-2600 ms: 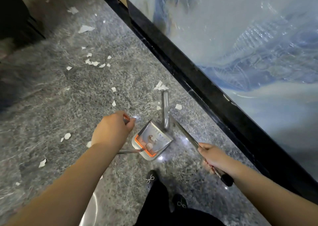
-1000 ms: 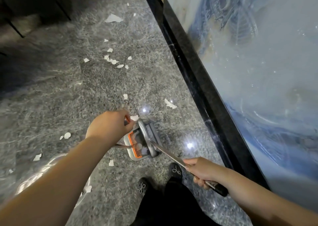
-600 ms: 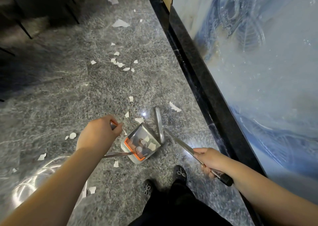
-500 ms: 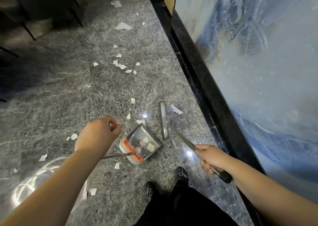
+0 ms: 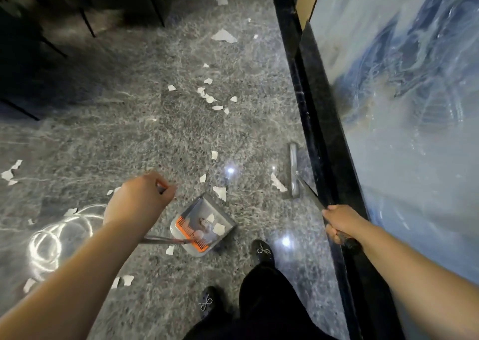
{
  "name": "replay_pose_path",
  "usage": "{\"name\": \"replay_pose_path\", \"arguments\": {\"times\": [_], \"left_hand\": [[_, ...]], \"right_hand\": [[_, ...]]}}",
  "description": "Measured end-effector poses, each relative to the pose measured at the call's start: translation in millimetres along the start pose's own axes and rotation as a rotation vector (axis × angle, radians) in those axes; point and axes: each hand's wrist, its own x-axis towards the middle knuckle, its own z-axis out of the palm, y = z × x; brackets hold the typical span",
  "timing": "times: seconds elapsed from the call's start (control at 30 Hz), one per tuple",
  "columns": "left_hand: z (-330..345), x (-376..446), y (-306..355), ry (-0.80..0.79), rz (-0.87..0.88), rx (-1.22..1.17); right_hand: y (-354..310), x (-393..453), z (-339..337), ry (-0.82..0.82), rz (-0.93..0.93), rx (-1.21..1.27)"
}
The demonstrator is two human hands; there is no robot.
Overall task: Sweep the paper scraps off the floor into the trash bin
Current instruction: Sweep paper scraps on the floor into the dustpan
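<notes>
My left hand [image 5: 138, 197] grips the top of the dustpan's long handle. The grey dustpan [image 5: 203, 224], with an orange comb at its back edge, stands on the floor just ahead of my feet and holds a few white paper scraps. My right hand [image 5: 342, 224] grips the broom's dark stick. The grey broom head [image 5: 293, 171] rests on the floor close to the black wall base, right of a paper scrap [image 5: 277, 183]. Another scrap [image 5: 220, 192] lies at the pan's mouth. Several more scraps [image 5: 207, 97] are scattered farther ahead. No trash bin is in view.
A black plinth [image 5: 308, 122] under a blue-white glossy wall panel runs along the right. Dark furniture legs [image 5: 88, 26] stand at the far left. More scraps [image 5: 10, 172] lie at the left, and my black shoes [image 5: 261, 249] are behind the pan.
The broom head has swung right, away from the dustpan's mouth to the wall base. The dustpan stays in place with scraps in it. My left hand keeps its grip.
</notes>
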Motion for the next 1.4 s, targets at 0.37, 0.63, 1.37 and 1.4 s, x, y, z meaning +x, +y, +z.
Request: {"name": "replay_pose_path", "arguments": {"times": [0.37,0.63,1.37,1.4], "left_hand": [[2.9,21.9,31.0,0.073,-0.064,0.051],[-5.3,-9.0,-0.6,0.074,-0.306,-0.044],[-10.2,-25.9,-61.4,0.086,-0.413,-0.045],[-10.0,-26.1,-62.5,0.092,-0.412,-0.053]], "right_hand": [[-77.7,48.7,-3.3,-0.162,-0.073,-0.547],[-113.9,47.7,45.1,-0.243,-0.184,-0.775],[-120.0,-9.7,147.9,-0.459,-0.256,-0.889],[-118.3,-15.5,152.0,-0.485,-0.263,-0.909]]}}
